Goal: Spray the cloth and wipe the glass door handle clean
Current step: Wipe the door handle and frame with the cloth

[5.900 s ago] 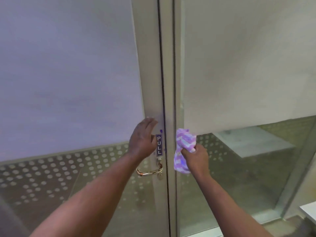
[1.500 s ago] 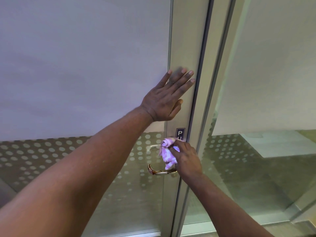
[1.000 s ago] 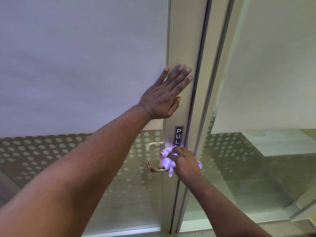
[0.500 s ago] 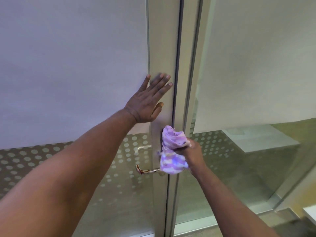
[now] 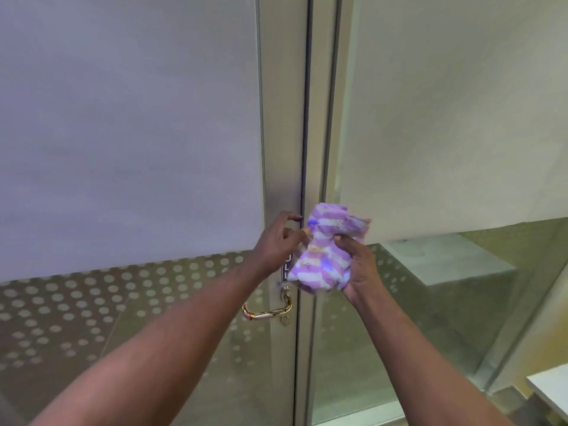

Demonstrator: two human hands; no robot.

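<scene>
A brass lever handle sits on the pale metal frame of the glass door, below a small dark PULL sign partly hidden by my hands. My right hand grips a crumpled purple-and-white striped cloth in front of the door seam, above and right of the handle. My left hand is level with the cloth, its fingertips touching the cloth's left edge. No spray bottle is in view.
Frosted film covers the upper glass on both door leaves; dotted film runs across the lower left pane. A white ledge shows through the right glass, and a white surface corner sits at the lower right.
My left hand has come off the door frame and dropped to the cloth. My right hand has lifted the cloth away from the handle, up and to the right.
</scene>
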